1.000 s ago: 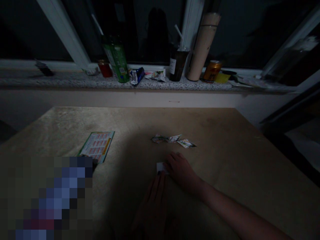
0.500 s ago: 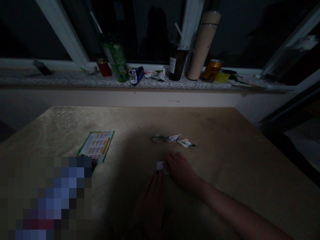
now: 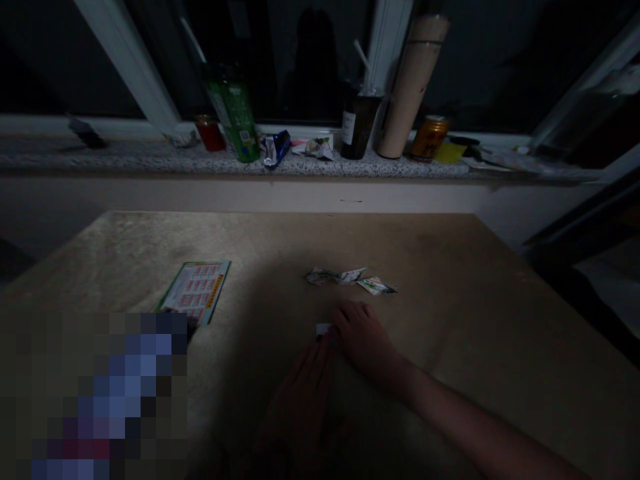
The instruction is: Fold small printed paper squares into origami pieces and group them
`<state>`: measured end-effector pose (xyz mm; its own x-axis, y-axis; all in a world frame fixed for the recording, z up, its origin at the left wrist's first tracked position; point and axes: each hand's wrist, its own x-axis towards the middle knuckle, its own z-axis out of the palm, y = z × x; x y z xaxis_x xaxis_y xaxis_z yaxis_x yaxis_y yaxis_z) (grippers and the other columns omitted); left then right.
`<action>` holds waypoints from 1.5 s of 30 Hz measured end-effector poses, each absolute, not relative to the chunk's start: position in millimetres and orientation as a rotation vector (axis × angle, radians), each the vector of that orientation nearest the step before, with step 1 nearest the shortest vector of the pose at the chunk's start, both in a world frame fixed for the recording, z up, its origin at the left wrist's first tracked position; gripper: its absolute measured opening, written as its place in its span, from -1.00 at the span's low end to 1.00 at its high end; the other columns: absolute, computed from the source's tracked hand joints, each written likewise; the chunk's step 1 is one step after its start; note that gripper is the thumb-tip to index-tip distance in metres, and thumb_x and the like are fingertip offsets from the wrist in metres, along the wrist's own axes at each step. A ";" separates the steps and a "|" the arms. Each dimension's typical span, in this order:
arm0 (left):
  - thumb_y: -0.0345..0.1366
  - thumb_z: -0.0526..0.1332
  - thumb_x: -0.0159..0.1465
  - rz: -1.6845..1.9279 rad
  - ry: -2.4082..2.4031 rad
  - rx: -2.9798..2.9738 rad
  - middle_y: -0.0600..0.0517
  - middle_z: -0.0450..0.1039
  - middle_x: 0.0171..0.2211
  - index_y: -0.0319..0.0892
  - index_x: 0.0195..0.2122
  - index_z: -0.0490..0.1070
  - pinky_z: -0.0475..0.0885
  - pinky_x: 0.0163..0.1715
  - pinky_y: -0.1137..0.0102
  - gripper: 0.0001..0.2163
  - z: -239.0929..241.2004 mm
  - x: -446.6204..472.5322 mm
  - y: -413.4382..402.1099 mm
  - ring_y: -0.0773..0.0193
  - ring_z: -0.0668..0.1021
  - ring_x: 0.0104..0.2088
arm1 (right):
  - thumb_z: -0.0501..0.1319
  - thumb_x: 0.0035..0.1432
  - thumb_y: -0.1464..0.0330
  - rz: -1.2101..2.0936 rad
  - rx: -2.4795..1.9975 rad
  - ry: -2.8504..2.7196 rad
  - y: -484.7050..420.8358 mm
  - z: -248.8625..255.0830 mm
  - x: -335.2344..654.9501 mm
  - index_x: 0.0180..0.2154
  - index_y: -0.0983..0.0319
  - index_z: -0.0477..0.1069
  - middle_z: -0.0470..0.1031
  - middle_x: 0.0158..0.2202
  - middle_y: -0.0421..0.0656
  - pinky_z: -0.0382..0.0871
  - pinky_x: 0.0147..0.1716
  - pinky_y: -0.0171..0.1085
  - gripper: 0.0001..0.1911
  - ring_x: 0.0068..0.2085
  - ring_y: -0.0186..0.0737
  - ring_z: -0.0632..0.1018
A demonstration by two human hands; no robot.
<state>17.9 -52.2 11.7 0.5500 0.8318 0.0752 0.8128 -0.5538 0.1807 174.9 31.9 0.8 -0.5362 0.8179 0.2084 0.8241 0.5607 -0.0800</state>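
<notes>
Paper slip (image 3: 322, 327): lay small, white, on tabletop (image 3: 445, 267), nr side of centre, btwn both hands. Saw fingertips of left hand (image 3: 303, 377) at near edge, fingers straight and close together; saw fingers of right hand (image 3: 361, 337) bent over right part. Couldn't tell, for either hand, pinching or just pressing; thumbs hidden. Found most room for moving to right of right hand, out to slanting right edge; more on far side, up to straight far edge, past three folded paper pieces (image 3: 353, 275) in a L-R row. Found less to left, w/ printed card (image 3: 197, 288) approx. halfway to left edge and a pixelated patch (image 3: 90, 400) over nr-left corner, content too obscured to tell.

Re direction: ran far edge of slip L-R; couldn't tell true long axis, most of it being under fingers. Pointed left hand far and slightly right, right hand far-left, forearm coming from nr-right.

Re surface and room: found tabletop dull brown, dim, brighter at far left, dark w/ shadow round left hand. Saw pale wall (image 3: 300, 195) beyond far edge, then speckled sill (image 3: 310, 171) under dark window. On sill, L to R, noted red jar (image 3: 210, 135), green bottle (image 3: 235, 123), blue-silver wrapper (image 3: 275, 149), crumpled wrapper (image 3: 319, 148), dark cup (image 3: 361, 127) w/ straw, tall beige flask (image 3: 414, 87), gold can (image 3: 430, 139).
</notes>
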 end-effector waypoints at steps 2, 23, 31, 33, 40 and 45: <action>-0.08 0.13 0.14 0.228 1.424 2.628 -0.20 -0.05 0.27 -0.38 0.27 -0.12 0.12 0.13 0.20 -0.24 12.6 18.1 -52.5 0.01 0.11 0.23 | 0.12 0.21 0.40 -0.054 -1.384 -2.554 31.7 2.7 175.1 -0.27 0.25 0.36 0.41 -0.25 -0.05 0.23 -0.22 -0.13 -0.93 -0.20 -0.06 0.40; 0.04 0.03 0.22 0.116 1.422 2.724 -0.22 0.12 0.21 -0.40 0.19 0.14 0.13 0.14 0.26 -0.34 16.3 20.3 -48.4 0.04 0.20 0.20 | 0.06 0.23 0.35 0.105 -1.120 -2.590 -26.0 2.2 209.0 0.13 0.26 0.19 0.33 0.12 -0.12 0.02 0.20 0.00 -0.57 0.16 -0.19 0.30; 0.09 0.02 0.20 0.191 1.415 2.820 -0.25 0.12 0.20 -0.41 0.17 0.16 0.13 0.12 0.24 -0.30 8.6 16.8 -47.3 0.00 0.25 0.16 | 0.12 0.20 0.29 -0.041 -1.242 -2.534 -28.7 5.2 211.5 0.06 0.17 0.31 0.21 0.18 0.03 0.07 0.13 0.11 -0.62 0.21 -0.01 0.18; 0.10 0.01 0.20 0.173 1.403 2.829 -0.24 0.11 0.21 -0.39 0.18 0.16 0.10 0.13 0.23 -0.31 9.5 15.4 -46.6 0.00 0.25 0.16 | 0.11 0.20 0.27 -0.070 -1.256 -2.511 -29.1 5.4 211.3 0.02 0.18 0.35 0.28 0.14 0.02 0.06 0.14 0.11 -0.65 0.20 -0.01 0.21; 0.11 -0.02 0.21 0.171 1.533 2.838 -0.22 0.16 0.19 -0.37 0.15 0.21 0.01 0.16 0.21 -0.32 16.7 9.7 -52.5 0.02 0.22 0.18 | 0.13 0.20 0.25 -0.060 -1.289 -2.458 -25.7 4.1 211.0 -0.08 0.17 0.44 0.37 0.04 0.02 0.07 0.13 0.13 -0.72 0.15 0.00 0.28; 0.12 -0.02 0.19 0.139 1.535 2.875 -0.27 0.17 0.18 -0.41 0.15 0.21 -0.02 0.16 0.15 -0.29 6.5 7.0 -52.1 -0.03 0.21 0.17 | 0.12 0.21 0.27 -0.073 -1.294 -2.437 -26.9 3.5 209.5 -0.05 0.16 0.42 0.37 0.05 -0.02 0.05 0.14 0.11 -0.72 0.15 -0.03 0.27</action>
